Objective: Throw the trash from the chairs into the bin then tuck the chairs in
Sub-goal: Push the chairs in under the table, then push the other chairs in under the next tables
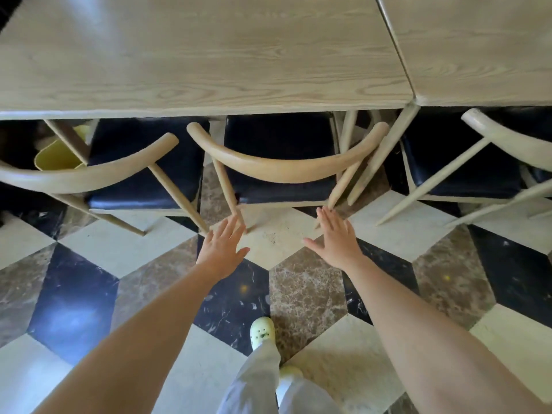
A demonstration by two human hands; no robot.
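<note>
Reaching forward and down, both bare hands were spread flat with fingers extended and nothing held in either. The left hand hovered near the left rear leg of the middle chair, and the right hand near its right rear leg; whether the fingertips touched the wood could not be told. The palms faced the chair — an open posture suited to pushing rather than gripping.

The middle chair stood with its dark seat partly under the edge of the table, its curved backrest just clear of the tabletop. The left chair and the right chair stood in similar positions, seats partly beneath the tables. No trash was visible on any of the three seats. A yellow bin stood under the table behind the left chair, largely hidden by its backrest.

Judged from this layout, the disposal step appeared complete and the tucking step was in hand or nearly finished for the middle chair. The two hands were placed symmetrically, presumably to keep the chair straight — an uneven push could skew it against the table leg at its right.
</note>
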